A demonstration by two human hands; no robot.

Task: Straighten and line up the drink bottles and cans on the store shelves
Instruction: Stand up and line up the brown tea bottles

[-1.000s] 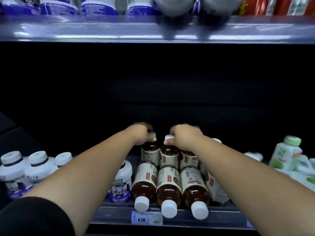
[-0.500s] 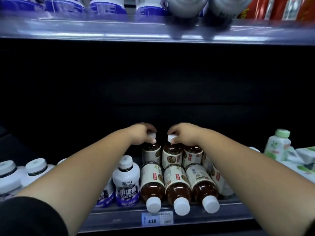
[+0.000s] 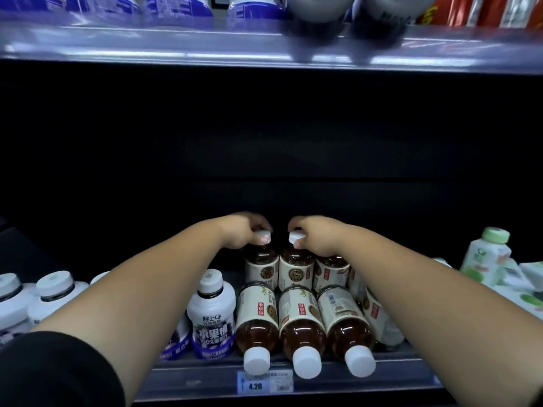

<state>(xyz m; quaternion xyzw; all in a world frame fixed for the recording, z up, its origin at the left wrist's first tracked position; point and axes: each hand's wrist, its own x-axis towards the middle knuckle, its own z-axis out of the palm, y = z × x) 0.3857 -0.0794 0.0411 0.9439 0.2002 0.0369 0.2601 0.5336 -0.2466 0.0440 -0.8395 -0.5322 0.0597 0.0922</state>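
Tea btls: full, so judged fairly heavy; stiff plastic, smooth labels prob. slippery. Best taken at cap/neck. Upright pair sited 6 o'clock in view, touching. L hand (image 3: 241, 232) curled over, fingers pinched on cap of left btl (image 3: 261, 264); R hand (image 3: 316, 237) pinched likewise on cap of right btl (image 3: 296, 267). Fallen row (image 3: 301, 321) laid flat at 6 o'clock of pair, caps toward shelf lip (image 3: 352, 380).

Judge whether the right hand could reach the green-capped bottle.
Probably yes: nothing stands between the right hand and the green-capped bottle, though its fingers pinch a tea bottle's cap.
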